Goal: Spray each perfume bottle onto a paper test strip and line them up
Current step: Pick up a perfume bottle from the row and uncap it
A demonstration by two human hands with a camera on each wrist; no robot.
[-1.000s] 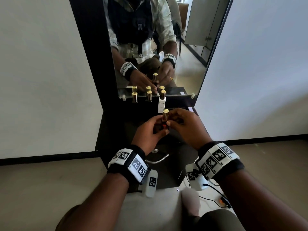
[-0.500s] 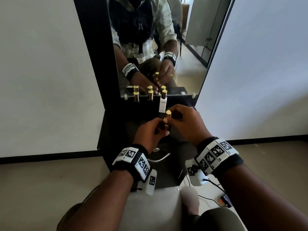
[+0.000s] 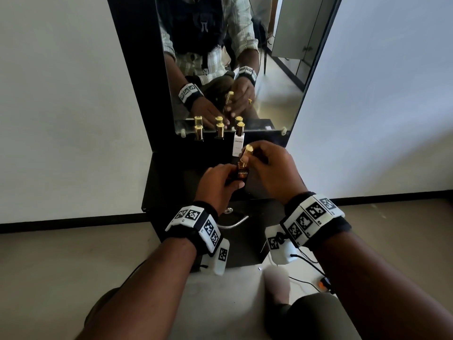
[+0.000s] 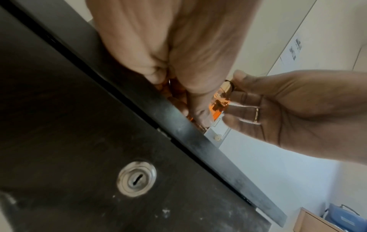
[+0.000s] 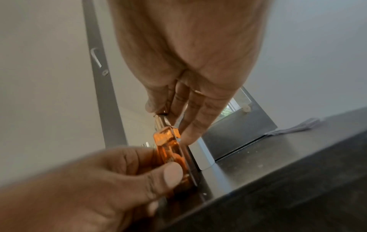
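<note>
My left hand (image 3: 234, 184) grips a small amber perfume bottle (image 3: 242, 174) above the black table (image 3: 171, 177). The right hand (image 3: 253, 159) pinches its gold cap (image 3: 248, 151), which is tilted and raised off the bottle's shoulder, with a gold neck showing beneath. In the right wrist view the amber bottle (image 5: 170, 150) stands between my left thumb and the right fingertips (image 5: 184, 136). The left wrist view shows the amber bottle (image 4: 217, 108) largely hidden behind my left fingers (image 4: 198, 108).
A white bottle with a gold cap (image 3: 238, 143) stands just behind my hands. Two dark gold-capped bottles (image 3: 198, 133) stand left of it against the mirror (image 3: 269, 104). A flat pale stack of paper (image 5: 294, 128) lies on the table's right. A drawer lock (image 4: 137, 179) sits below the edge.
The gold cap sat straight on the bottle before; my right hand has since lifted and tilted it, and the amber body and neck now show between the hands.
</note>
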